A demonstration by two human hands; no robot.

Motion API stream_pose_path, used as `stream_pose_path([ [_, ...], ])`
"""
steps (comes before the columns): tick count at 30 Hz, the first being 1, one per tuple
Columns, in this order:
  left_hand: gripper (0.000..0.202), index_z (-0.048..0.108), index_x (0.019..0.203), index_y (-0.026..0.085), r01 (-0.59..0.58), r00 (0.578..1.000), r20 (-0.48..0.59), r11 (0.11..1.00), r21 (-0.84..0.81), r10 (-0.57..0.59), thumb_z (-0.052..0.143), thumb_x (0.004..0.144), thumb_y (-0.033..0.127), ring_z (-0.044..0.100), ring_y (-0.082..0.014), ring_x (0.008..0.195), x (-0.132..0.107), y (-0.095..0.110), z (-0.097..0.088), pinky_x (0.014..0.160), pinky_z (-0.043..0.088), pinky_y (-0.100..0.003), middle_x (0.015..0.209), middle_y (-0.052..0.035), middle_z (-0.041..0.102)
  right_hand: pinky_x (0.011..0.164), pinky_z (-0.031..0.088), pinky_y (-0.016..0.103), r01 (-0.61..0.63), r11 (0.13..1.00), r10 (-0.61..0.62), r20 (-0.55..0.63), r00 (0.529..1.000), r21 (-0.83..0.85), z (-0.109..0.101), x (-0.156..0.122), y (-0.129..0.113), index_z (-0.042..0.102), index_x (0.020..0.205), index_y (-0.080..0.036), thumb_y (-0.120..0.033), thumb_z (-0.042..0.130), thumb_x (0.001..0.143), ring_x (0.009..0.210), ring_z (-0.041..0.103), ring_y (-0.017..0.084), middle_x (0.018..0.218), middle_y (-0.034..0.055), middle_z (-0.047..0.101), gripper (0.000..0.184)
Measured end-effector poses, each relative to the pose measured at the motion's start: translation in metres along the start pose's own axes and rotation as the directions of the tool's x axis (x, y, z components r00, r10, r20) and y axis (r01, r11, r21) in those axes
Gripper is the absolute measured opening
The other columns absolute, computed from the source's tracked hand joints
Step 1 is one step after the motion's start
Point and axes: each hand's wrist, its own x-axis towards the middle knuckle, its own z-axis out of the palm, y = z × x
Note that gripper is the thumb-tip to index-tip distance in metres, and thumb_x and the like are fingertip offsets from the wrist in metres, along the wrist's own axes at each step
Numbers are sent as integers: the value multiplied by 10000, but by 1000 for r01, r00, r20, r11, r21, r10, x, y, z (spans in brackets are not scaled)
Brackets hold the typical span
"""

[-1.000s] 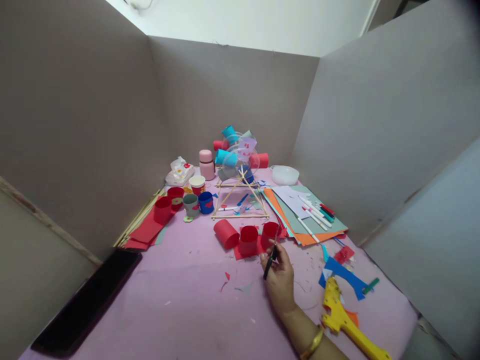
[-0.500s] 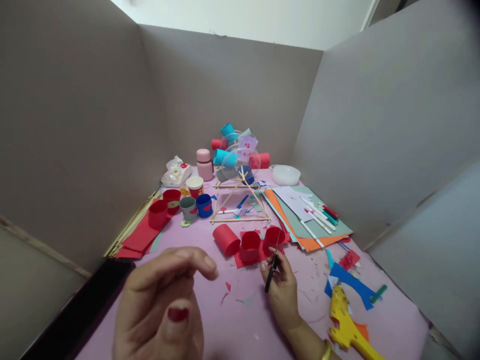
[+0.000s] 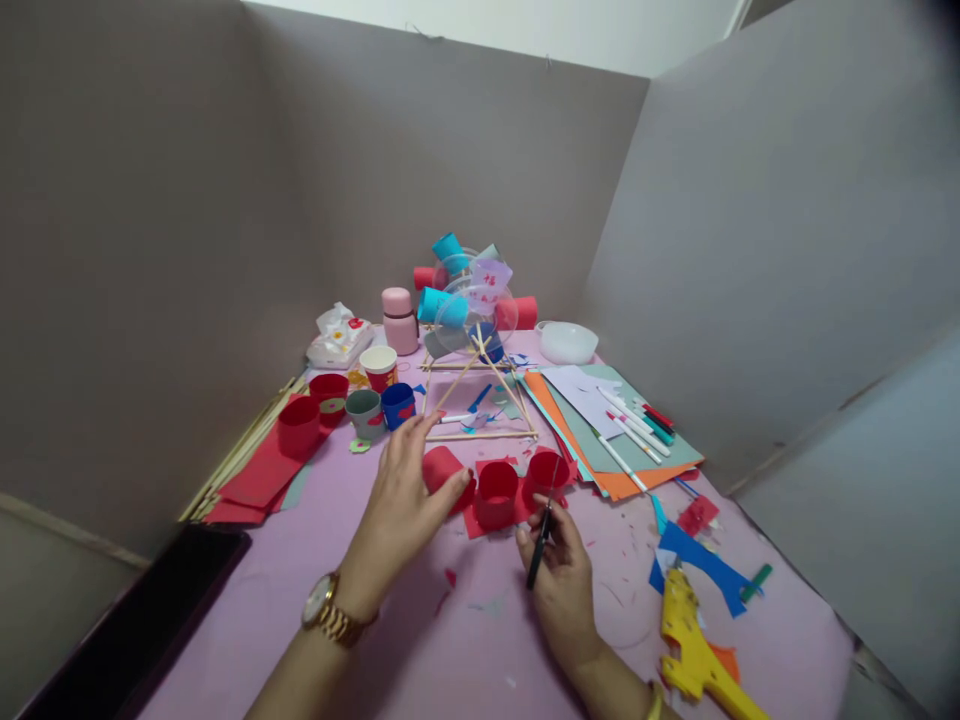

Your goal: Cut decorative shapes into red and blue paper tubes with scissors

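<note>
Presently, left hand (image 3: 399, 505) spread at tipped red cup (image 3: 445, 464), contact unclear; right hand (image 3: 564, 585) gripping black-handled tool (image 3: 538, 560).

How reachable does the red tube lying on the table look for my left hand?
Likely yes: the left hand, open and seemingly empty, is by the lying red tube with nothing visible between them; the right hand, holding a black-handled tool, sits aside.

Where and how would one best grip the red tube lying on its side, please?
I'd pinch the red tube lightly across its curved wall, coming from the left: its open end faces right, towards the nearby upright red cup.
</note>
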Motion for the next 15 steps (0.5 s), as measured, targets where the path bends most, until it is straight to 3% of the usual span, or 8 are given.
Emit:
stream_pose_path([
  [4, 717, 347, 1387, 181, 106, 981, 153, 990, 93, -120, 645, 756, 345, 231, -370, 1379, 1, -38, 5, 1080, 210, -594, 1469, -201, 328, 790, 533, 355, -16, 1000, 16, -3, 1000, 5, 1, -1, -1, 557, 1149, -188, -340, 660, 782, 916, 621, 229, 1073, 106, 611, 411],
  [9, 804, 309, 1414, 193, 156, 966, 198, 985, 72, -167, 682, 715, 331, 128, -357, 1415, -5, -52, 15, 1104, 155, -581, 1534, -181, 231, 826, 517, 398, -23, 1000, 24, 34, 999, -15, 4, -3, -2, 567, 1142, -203, -325, 666, 771, 955, 609, 251, 1067, 105, 608, 403],
  [15, 676, 456, 1318, 179, 259, 962, 121, 958, -127, -244, 687, 690, 281, 289, -325, 1356, -1, -57, 25, 1125, 168, -514, 1397, -149, 436, 787, 530, 388, 35, 996, -31, 55, 998, -80, 5, -7, 1, 596, 1111, -205, -315, 653, 769, 916, 619, 254, 1015, 100, 630, 364],
])
